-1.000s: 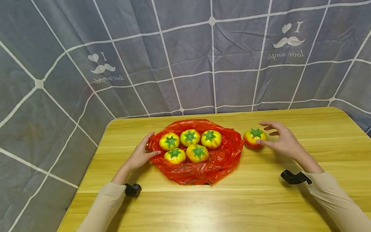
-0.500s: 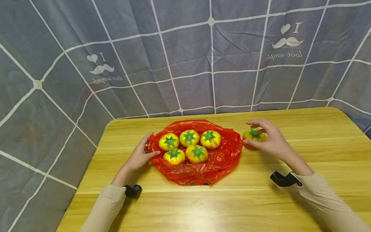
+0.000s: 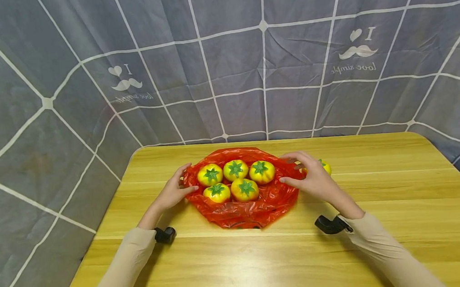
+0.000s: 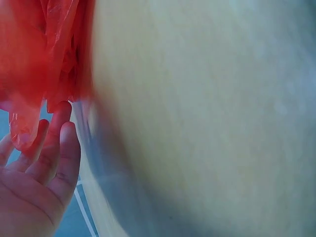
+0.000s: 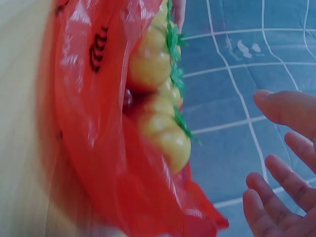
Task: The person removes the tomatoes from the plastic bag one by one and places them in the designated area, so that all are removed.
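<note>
A crumpled red plastic bag (image 3: 256,212) lies opened out on the wooden table, with several yellow-orange tomatoes (image 3: 245,189) in it, each topped by a green star-shaped calyx. At its left edge, my left hand (image 3: 172,193) touches the plastic with loosely extended fingers. In the left wrist view, a fold of the bag (image 4: 24,129) hangs against the fingers (image 4: 68,153). My right hand (image 3: 317,179) hovers at the bag's right edge, fingers spread and nothing held; the right wrist view shows its fingers (image 5: 286,180) apart from the bag. Behind it, another tomato (image 3: 327,168) is mostly hidden.
The wooden table (image 3: 240,265) has rounded far corners. A grey curtain (image 3: 240,69) with white grid lines hangs behind and at the sides. Each wrist wears a black camera mount (image 3: 330,224).
My right hand has moved left, from beside the lone tomato, past it, to the bag's right edge. The tomato stays on the table. The left hand has not visibly moved.
</note>
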A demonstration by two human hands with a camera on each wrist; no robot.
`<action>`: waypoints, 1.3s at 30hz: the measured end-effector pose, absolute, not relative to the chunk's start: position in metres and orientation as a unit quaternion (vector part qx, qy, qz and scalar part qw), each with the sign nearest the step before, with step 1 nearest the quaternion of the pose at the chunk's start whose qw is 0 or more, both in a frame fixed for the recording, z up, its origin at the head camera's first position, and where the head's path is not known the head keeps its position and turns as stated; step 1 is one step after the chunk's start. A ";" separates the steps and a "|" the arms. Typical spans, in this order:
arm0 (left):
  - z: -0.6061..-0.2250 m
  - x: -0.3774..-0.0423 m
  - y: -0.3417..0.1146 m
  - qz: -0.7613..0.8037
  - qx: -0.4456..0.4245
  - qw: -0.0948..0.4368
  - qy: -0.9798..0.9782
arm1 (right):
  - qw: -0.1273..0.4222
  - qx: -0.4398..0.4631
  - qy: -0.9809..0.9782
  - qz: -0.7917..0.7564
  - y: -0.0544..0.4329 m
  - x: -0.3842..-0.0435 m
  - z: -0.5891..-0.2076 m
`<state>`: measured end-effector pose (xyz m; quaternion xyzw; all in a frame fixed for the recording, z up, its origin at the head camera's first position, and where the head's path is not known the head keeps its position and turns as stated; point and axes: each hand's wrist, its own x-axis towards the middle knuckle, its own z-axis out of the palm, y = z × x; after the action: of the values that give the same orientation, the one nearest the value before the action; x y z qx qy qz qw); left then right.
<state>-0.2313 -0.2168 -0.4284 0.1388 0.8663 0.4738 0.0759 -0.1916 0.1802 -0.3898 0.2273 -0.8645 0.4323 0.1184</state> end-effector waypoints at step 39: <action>-0.427 -0.230 -0.219 0.479 0.152 0.072 0.862 | 0.011 0.185 -0.902 0.389 0.145 -0.235 -0.407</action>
<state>-0.2301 -0.2194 -0.4269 0.1517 0.8617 0.4788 0.0725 -0.2351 0.1452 -0.4071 0.1855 -0.9025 0.3886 0.0112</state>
